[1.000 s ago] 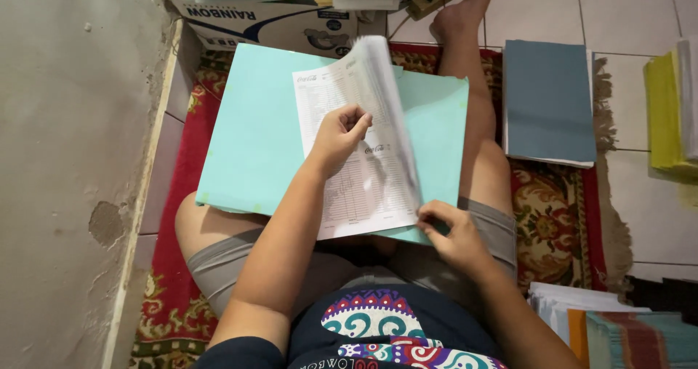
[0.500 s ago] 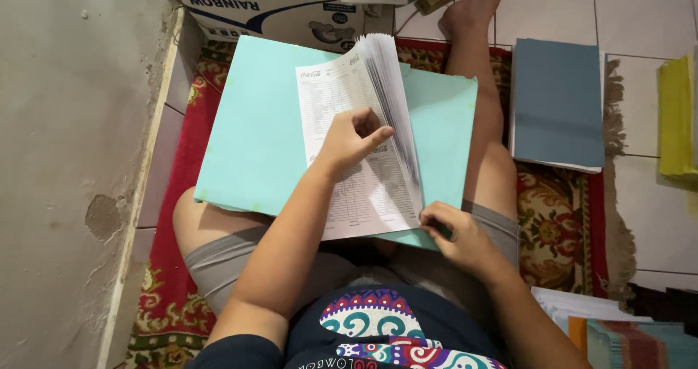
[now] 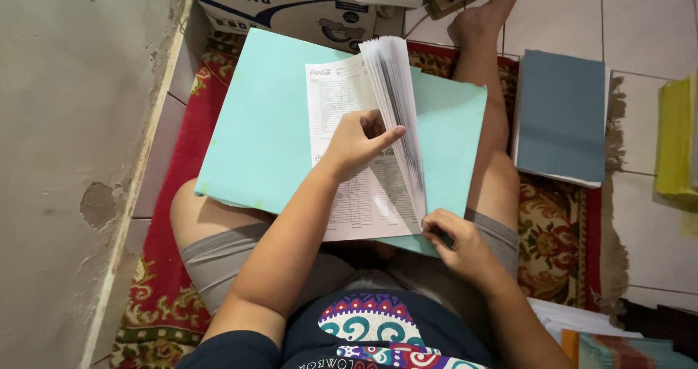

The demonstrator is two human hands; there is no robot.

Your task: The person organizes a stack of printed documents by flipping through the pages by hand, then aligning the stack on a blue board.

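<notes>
While the open folder (image 3: 269,136) rests across the lap, the left hand (image 3: 358,140) curls round the raised pages (image 3: 396,100), propping them upright; the right hand (image 3: 458,242) pinches their lower corner, steadying the stack.

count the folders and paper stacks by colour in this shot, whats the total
light green open folder on the lap: 1
white printed sheaf, fanned by the left hand, its lower corner in the grip of the right hand: 1
grey-blue stack on the floor: 1
yellow stack at the right edge: 1
mixed-colour pile, bottom right, partly cut off: 1
total: 5
</notes>
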